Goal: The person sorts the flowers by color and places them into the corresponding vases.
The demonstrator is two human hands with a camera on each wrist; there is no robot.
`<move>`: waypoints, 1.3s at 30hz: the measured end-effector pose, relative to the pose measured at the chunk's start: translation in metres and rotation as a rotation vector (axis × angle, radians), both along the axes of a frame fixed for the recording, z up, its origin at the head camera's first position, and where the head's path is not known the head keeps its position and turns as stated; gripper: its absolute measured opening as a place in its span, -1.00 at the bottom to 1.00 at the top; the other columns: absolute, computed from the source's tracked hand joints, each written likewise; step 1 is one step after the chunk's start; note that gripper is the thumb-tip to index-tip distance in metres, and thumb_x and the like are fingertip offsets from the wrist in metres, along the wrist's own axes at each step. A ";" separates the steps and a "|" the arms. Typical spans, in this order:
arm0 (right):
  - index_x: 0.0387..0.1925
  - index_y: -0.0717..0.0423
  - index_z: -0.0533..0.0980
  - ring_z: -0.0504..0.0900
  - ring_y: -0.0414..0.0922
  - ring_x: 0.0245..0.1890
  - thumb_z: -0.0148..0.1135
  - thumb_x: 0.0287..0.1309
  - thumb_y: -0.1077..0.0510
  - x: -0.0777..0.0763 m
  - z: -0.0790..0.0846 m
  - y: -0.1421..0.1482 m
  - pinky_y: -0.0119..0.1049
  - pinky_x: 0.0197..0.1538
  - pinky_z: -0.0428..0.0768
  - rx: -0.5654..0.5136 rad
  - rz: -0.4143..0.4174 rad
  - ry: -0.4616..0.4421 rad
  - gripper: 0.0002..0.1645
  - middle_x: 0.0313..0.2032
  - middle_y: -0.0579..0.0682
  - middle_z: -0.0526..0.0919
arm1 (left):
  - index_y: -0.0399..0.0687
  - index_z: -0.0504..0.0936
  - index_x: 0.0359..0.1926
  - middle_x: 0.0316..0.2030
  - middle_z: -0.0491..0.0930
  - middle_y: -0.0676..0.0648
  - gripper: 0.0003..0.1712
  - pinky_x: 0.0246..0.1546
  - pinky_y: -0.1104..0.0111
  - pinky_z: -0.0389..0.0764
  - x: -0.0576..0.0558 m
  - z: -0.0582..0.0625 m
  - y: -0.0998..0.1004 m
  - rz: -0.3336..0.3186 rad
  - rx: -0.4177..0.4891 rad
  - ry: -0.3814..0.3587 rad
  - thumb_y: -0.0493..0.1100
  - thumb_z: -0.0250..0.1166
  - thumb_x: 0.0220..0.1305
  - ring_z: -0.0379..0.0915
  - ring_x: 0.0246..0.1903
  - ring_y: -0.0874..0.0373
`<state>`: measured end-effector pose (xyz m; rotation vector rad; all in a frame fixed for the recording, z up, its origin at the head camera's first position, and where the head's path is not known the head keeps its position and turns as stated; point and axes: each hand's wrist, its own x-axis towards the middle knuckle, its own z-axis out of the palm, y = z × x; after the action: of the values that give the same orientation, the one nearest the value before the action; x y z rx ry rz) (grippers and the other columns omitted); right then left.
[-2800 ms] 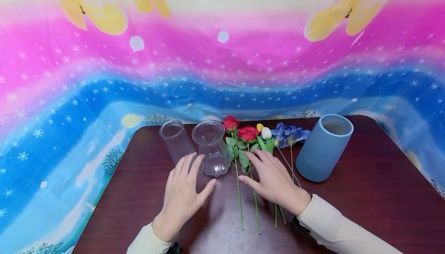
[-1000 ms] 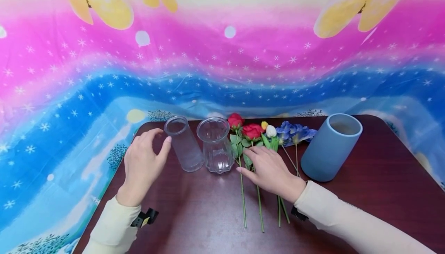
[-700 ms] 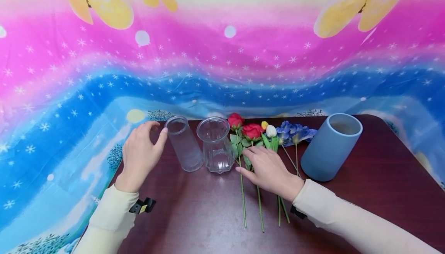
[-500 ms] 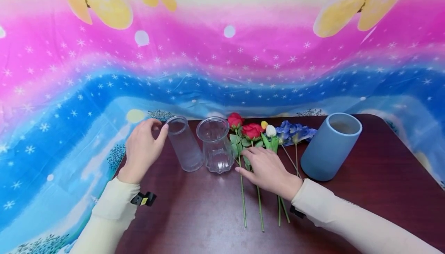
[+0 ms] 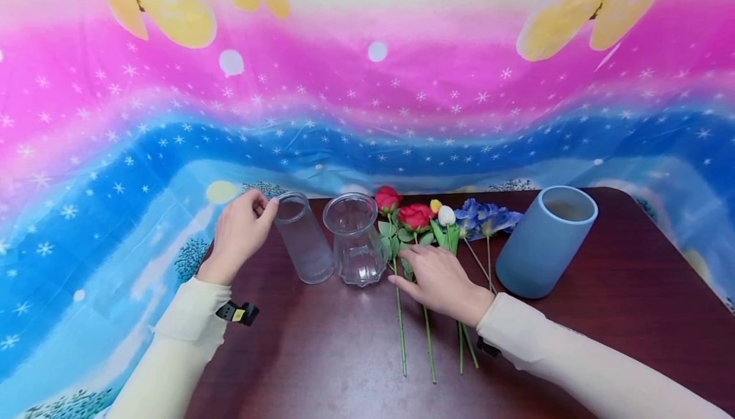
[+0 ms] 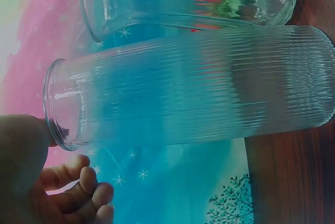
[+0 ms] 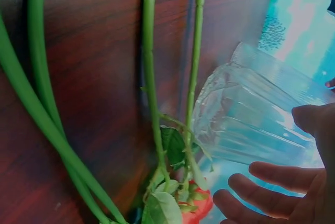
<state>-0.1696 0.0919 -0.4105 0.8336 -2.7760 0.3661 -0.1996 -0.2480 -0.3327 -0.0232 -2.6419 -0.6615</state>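
Note:
My left hand (image 5: 240,227) is beside the tall ribbed glass vase (image 5: 307,247), thumb tip right at its rim. In the left wrist view the other fingers (image 6: 86,182) hang loosely curled, apart from the ribbed vase (image 6: 157,93). The flared glass vase (image 5: 358,253) stands just to its right. My right hand (image 5: 442,279) spreads over the flower stems with relaxed fingers, holding nothing. Two red roses (image 5: 415,216) lie with their stems towards me, leaves partly under that hand. A white tulip (image 5: 446,215) and a yellow bud (image 5: 436,205) lie beside them.
Blue flowers (image 5: 488,218) lie right of the tulip. A matte blue vase (image 5: 540,253) stands upright at the right. The dark red table (image 5: 344,355) ends at a printed cloth backdrop (image 5: 356,100).
My left hand has gone from in front of the vases out to the left and up to the ribbed vase's rim. The right hand has barely moved; vases and flowers are as before.

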 end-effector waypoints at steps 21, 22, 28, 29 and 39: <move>-0.34 0.04 0.64 0.43 -0.21 -0.65 0.34 0.23 -0.24 -0.011 -0.018 -0.008 -0.29 -0.56 0.35 0.003 -0.019 -0.100 -0.58 -0.62 -0.17 0.52 | -0.02 0.32 -0.51 -0.61 0.26 0.00 -0.56 -0.49 0.27 0.27 -0.007 0.016 -0.003 -0.077 0.001 -0.292 0.05 0.00 0.55 0.24 -0.52 0.03; -0.38 0.03 0.63 0.39 -0.22 -0.67 0.34 0.23 -0.24 -0.012 -0.018 -0.009 -0.29 -0.58 0.32 -0.001 -0.017 -0.105 -0.58 -0.64 -0.17 0.49 | -0.03 0.31 -0.51 -0.61 0.24 0.01 -0.55 -0.49 0.27 0.26 -0.007 0.016 -0.003 -0.079 0.004 -0.293 0.05 -0.01 0.55 0.24 -0.53 0.04; -0.52 0.03 0.55 0.25 -0.20 -0.73 0.35 0.23 -0.21 -0.015 -0.021 -0.014 -0.28 -0.57 0.19 -0.005 -0.009 -0.132 -0.55 -0.72 -0.18 0.35 | -0.04 0.28 -0.52 -0.64 0.18 0.04 -0.52 -0.48 0.28 0.26 -0.009 0.014 -0.004 -0.101 0.040 -0.296 0.07 -0.03 0.57 0.19 -0.56 0.05; -0.56 0.02 0.51 0.22 -0.20 -0.74 0.35 0.23 -0.20 -0.016 -0.022 -0.014 -0.28 -0.56 0.16 -0.003 -0.007 -0.138 -0.54 -0.73 -0.18 0.31 | -0.04 0.28 -0.52 -0.65 0.18 0.04 -0.52 -0.48 0.28 0.26 -0.009 0.014 -0.004 -0.105 0.044 -0.293 0.07 -0.03 0.57 0.19 -0.56 0.05; -0.73 -0.06 0.29 0.28 -0.21 -0.77 0.42 0.20 -0.08 -0.020 -0.027 -0.021 -0.29 -0.66 0.18 0.008 -0.024 -0.250 -0.42 -0.77 -0.17 0.28 | -0.04 0.27 -0.53 -0.64 0.17 0.03 -0.52 -0.49 0.28 0.27 -0.010 0.015 -0.005 -0.107 0.045 -0.292 0.06 -0.02 0.57 0.18 -0.56 0.05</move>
<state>-0.1891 0.0708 -0.4374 0.8057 -3.0150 0.4853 -0.2094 -0.2528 -0.3181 -0.0602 -2.9202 -0.8150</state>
